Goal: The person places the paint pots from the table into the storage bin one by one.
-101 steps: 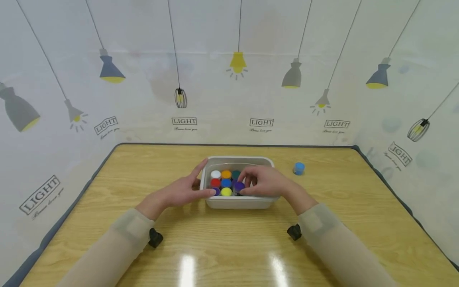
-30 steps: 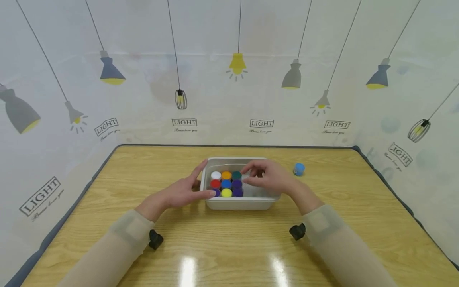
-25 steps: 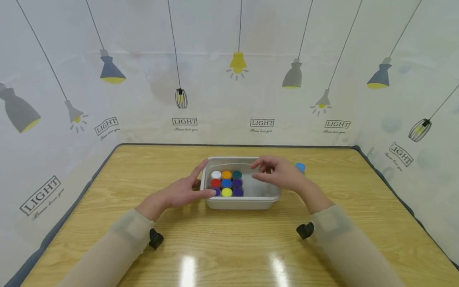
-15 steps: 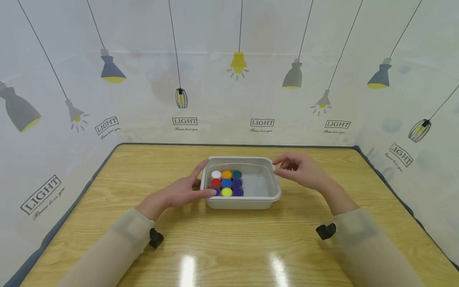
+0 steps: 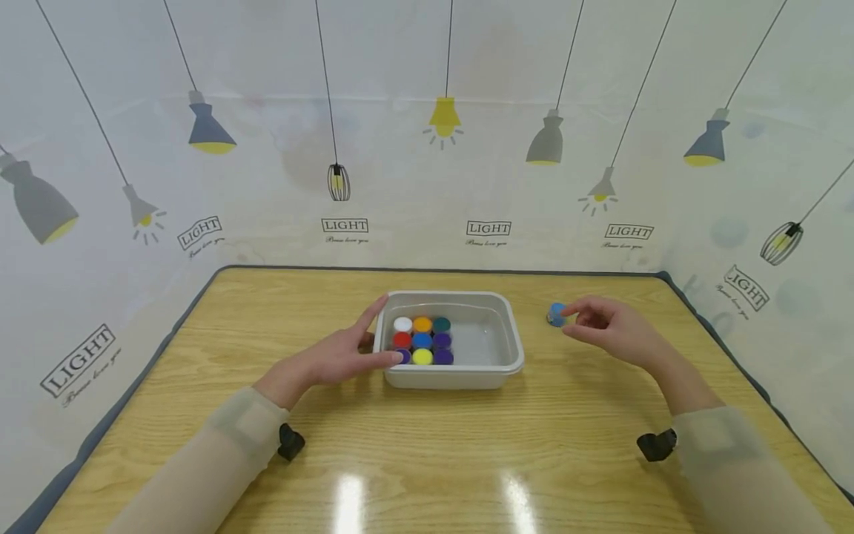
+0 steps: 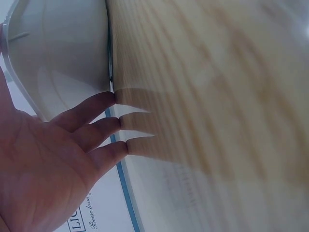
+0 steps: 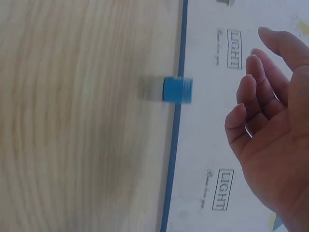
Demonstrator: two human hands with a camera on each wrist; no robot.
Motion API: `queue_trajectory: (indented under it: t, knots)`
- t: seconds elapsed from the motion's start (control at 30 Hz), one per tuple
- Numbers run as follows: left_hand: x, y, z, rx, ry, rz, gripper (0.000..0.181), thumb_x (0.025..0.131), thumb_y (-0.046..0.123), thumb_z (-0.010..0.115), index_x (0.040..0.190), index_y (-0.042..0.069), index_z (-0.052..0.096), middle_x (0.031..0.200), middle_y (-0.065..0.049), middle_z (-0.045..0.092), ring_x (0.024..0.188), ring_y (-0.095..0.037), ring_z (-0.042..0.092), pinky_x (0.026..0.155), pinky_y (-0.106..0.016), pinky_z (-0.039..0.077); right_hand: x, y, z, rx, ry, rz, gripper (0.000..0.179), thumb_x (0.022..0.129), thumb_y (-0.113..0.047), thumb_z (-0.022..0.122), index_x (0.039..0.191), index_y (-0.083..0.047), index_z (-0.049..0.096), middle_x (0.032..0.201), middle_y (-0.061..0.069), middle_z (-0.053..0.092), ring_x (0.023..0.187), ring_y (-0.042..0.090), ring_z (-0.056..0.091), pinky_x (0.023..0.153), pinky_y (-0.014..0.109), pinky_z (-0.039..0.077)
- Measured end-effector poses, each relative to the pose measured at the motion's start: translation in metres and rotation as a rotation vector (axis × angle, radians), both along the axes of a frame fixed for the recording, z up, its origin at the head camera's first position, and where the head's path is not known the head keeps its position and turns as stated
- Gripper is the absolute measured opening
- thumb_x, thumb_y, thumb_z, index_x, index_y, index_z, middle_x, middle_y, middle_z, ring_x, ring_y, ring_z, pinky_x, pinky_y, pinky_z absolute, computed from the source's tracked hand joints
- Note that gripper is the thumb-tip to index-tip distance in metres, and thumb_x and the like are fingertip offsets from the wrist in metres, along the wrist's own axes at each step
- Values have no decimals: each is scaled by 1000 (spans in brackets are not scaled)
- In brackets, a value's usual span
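Note:
A light grey plastic tub stands on the wooden table, with small jars packed in rows in its left part, their lids white, orange, green, red, blue, yellow and purple. At the tub's left end is my left hand, its thumb over the front rim by a purple lid and its index finger along the side. The left wrist view shows the other fingertips resting on the tabletop. My right hand, loosely bent, holds nothing. Just left of it stands a small blue-lidded jar; the right wrist view shows that jar apart from the fingers.
The wooden table has a dark edge strip along its back and sides. Behind it rises a pale wall covering printed with hanging lamps and LIGHT labels.
My right hand set a purple-lidded jar into the tub's front row and let go. It then moved right, out over the rim, to the blue-lidded jar. The left hand stayed put.

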State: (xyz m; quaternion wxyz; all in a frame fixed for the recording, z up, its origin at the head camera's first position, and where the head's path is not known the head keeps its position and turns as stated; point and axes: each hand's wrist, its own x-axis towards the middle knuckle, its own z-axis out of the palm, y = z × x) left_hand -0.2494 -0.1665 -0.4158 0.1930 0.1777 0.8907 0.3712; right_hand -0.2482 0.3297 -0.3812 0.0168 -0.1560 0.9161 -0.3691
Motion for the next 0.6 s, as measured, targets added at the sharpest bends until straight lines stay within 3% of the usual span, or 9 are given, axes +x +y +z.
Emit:
queue_trajectory:
  t: [0.27, 0.6]
  knots:
    - [1, -1, 1, 6, 6, -1, 111, 96, 77, 68, 172, 53, -9, 168, -17, 51, 152, -38, 54, 128, -68, 37, -1, 21, -2, 67, -8, -54, 43, 106, -37, 75, 138, -9, 71, 105, 6, 68, 86, 14, 60, 71, 29, 51]
    - [1, -1, 1, 2, 4, -6, 112, 96, 77, 67, 173, 52, -10, 169, -18, 51, 152, -39, 53, 127, -69, 37, -9, 29, -9, 70, -46, -72, 51, 106, -40, 75, 143, -7, 67, 110, 9, 68, 88, 16, 59, 72, 30, 50]
